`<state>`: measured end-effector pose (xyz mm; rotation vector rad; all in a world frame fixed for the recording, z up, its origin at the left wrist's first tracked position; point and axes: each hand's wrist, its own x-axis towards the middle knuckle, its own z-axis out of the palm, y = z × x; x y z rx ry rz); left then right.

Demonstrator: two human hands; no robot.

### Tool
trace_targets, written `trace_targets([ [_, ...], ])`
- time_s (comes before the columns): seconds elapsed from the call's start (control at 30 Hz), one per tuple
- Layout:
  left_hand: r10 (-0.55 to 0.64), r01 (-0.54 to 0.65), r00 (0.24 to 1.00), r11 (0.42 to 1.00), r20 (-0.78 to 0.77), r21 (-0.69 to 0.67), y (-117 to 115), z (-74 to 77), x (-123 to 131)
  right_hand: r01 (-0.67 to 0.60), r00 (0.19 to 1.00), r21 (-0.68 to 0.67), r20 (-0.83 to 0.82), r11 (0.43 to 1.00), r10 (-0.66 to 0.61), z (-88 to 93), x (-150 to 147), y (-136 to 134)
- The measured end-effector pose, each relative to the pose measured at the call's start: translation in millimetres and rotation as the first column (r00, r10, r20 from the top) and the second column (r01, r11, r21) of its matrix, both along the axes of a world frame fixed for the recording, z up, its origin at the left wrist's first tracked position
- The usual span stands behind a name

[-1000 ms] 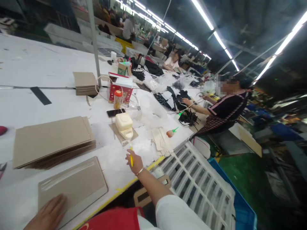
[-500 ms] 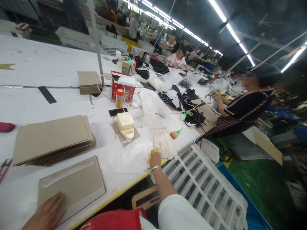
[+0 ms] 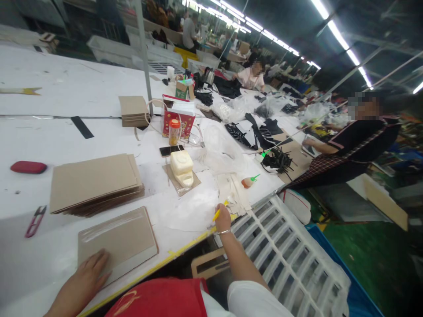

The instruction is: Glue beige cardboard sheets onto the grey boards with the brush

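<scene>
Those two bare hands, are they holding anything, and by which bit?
The right hand grips a yellow tool, seemingly around its middle. The left hand rests on a tan board, gripping nothing.

Ltg: overhead tubes (image 3: 337, 33), bright, diag. rows; upper RH bkgd dim. White tabletop (image 3: 109, 136) well lit, soft shadow lower LH. Glare streak on flat board (image 3: 122, 240). Distant bkgd soft; edges stretched, RH blurred. Co-workers' heads (image 3: 366, 105) pixelated.
</scene>
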<state>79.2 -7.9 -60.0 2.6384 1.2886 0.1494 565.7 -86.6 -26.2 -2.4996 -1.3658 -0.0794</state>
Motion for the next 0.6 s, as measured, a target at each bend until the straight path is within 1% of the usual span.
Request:
trace_targets([
  [0.03, 0.022, -0.023, 0.999, 0.998, -0.025, -0.06, 2, 6.6, 5, 0.013, 0.994, 0.084, -0.105, 0.996, -0.004, 11.1, -13, 5],
  [0.07, 0.062, -0.066, 0.997, 0.991, -0.036, -0.116, 4, 16.2, 13, 0.009, 0.972, 0.157, -0.235, 0.988, 0.028, 22.3, -30, 11],
  [0.1, 0.113, -0.115, 0.993, 0.984, -0.018, -0.139, 5, 28.3, 22, -0.011, 0.926, 0.215, -0.367, 0.977, 0.091, 33.2, -49, 18],
  [0.13, 0.13, -0.123, 0.991, 0.98, 0.041, -0.154, 6, 42.2, 35, -0.047, 0.856, 0.258, -0.487, 0.965, 0.172, 43.5, -70, 24],
  [0.17, 0.117, -0.094, 0.986, 0.979, 0.122, -0.182, 6, 56.8, 49, -0.084, 0.764, 0.295, -0.594, 0.952, 0.251, 52.9, -92, 30],
  [0.23, 0.113, -0.016, 0.941, 0.957, 0.318, -0.291, 8, 82.9, 79, -0.12, 0.559, 0.354, -0.748, 0.927, 0.358, 68.4, -134, 40],
  [0.27, 0.146, 0.011, 0.903, 0.932, 0.405, -0.362, 10, 92.6, 94, -0.125, 0.468, 0.372, -0.796, 0.92, 0.385, 74.1, -153, 45],
  [0.3, 0.184, 0.055, 0.862, 0.893, 0.473, -0.446, 11, 99.3, 107, -0.127, 0.395, 0.383, -0.827, 0.915, 0.401, 78.3, -169, 50],
  [0.33, 0.242, 0.101, 0.813, 0.836, 0.529, -0.539, 12, 103.0, 116, -0.133, 0.342, 0.389, -0.845, 0.911, 0.411, 81.0, -183, 54],
  [0.37, 0.317, 0.153, 0.768, 0.752, 0.556, -0.641, 14, 103.9, 122, -0.143, 0.313, 0.393, -0.853, 0.908, 0.419, 82.3, -194, 58],
  [0.4, 0.398, 0.193, 0.738, 0.65, 0.545, -0.735, 15, 102.6, 124, -0.159, 0.305, 0.395, -0.852, 0.905, 0.425, 82.1, -202, 61],
  [0.43, 0.476, 0.218, 0.712, 0.549, 0.516, -0.807, 15, 99.7, 122, -0.175, 0.32, 0.394, -0.844, 0.902, 0.431, 80.8, -209, 65],
  [0.47, 0.543, 0.223, 0.692, 0.464, 0.475, -0.857, 16, 95.9, 118, -0.191, 0.351, 0.391, -0.829, 0.9, 0.435, 78.5, -214, 68],
  [0.5, 0.597, 0.212, 0.676, 0.405, 0.433, -0.889, 17, 91.9, 110, -0.209, 0.386, 0.384, -0.813, 0.899, 0.437, 75.5, -218, 70],
  [0.53, 0.636, 0.189, 0.661, 0.371, 0.398, -0.909, 17, 88.1, 102, -0.233, 0.409, 0.374, -0.8, 0.898, 0.44, 72.1, -222, 72],
  [0.6, 0.678, 0.13, 0.647, 0.354, 0.349, -0.926, 19, 82.4, 84, -0.306, 0.409, 0.343, -0.795, 0.888, 0.448, 64.5, -229, 74],
])
